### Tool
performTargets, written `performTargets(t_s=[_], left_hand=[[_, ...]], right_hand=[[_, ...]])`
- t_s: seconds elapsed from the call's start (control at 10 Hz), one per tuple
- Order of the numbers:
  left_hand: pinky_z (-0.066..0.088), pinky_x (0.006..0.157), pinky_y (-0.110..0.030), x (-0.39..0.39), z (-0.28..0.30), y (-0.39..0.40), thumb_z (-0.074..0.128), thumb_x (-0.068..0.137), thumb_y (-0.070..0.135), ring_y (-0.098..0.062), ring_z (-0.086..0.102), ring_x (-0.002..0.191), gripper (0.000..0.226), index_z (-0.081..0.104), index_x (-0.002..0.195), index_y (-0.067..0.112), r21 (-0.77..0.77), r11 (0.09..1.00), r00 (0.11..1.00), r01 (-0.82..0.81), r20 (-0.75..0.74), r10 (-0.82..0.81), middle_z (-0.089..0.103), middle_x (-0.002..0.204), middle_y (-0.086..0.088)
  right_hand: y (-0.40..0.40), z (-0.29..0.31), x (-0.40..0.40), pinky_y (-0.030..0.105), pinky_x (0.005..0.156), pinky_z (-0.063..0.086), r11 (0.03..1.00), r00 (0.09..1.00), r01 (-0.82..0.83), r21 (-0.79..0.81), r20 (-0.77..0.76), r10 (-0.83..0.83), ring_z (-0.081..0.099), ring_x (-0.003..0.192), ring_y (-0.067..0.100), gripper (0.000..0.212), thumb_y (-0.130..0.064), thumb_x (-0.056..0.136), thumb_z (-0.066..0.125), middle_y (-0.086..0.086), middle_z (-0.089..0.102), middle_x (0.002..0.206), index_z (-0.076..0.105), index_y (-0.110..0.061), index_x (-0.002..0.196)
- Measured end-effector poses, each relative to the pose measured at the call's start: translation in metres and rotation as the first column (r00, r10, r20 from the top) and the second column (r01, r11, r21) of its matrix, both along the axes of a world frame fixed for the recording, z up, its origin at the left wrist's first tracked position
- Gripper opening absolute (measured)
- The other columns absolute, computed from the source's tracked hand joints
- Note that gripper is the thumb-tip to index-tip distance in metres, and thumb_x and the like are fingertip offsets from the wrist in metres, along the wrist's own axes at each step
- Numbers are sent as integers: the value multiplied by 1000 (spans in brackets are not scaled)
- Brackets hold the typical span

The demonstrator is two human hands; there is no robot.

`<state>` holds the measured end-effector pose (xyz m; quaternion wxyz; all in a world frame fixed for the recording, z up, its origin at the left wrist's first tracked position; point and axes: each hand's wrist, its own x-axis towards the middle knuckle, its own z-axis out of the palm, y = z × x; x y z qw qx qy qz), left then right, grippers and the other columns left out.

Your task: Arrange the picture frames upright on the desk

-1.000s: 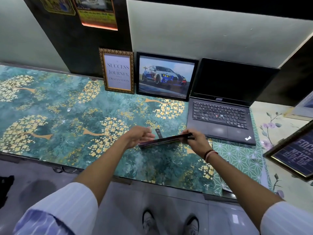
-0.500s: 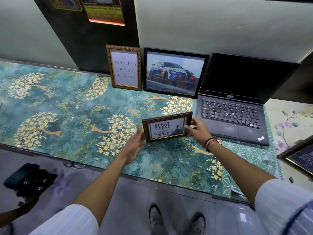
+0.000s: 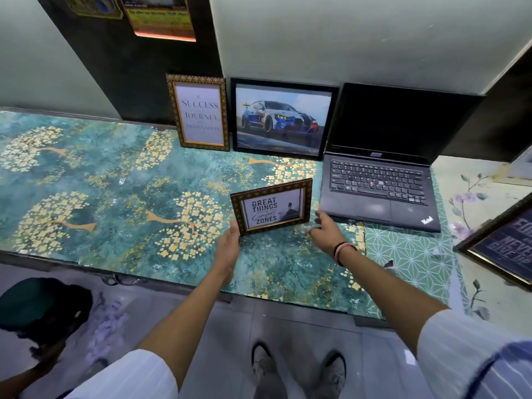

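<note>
Here the small "Great Things" frame point(image 3: 272, 210) stands upright near the middle of the desk point(image 3: 86, 174), tilted slightly back, with bare tabletop open to its left and in front, down to the desk's near edge. The left hand point(image 3: 229, 249) touches the frame's lower left corner, fingers loosely extended rather than clenched around it; the right hand point(image 3: 324, 233) is spread and released, just beside the frame's lower right corner, apart from it. Close on the right sits an open black laptop point(image 3: 377, 194). At the back, 2 frames lean against the wall: a gold-patterned "Success" frame point(image 3: 200, 112) and a plain black car picture point(image 3: 283, 119), just beside each other. A dark frame point(image 3: 501, 246) lies at the far right edge. The desk surface is glossy teal with gold blossom trees; the small frame's border is dark with a dotted pattern. Grey floor tiles point(image 3: 230, 326) show below.
</note>
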<state>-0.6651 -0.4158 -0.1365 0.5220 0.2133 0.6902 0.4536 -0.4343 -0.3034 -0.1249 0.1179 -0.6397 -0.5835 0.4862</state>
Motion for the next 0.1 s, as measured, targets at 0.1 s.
performTargets(t_s=[0.1], left_hand=[[34, 121, -43, 17, -5, -9, 45, 101, 61, -23, 44, 147, 69, 52, 151, 14, -24, 996, 995, -89, -45, 87, 49, 158, -5]], right_hand=[[-24, -10, 12, 49, 103, 51, 996, 994, 88, -7, -68, -89, 56, 126, 31, 57, -24, 99, 57, 13, 52, 146, 39, -10, 151]])
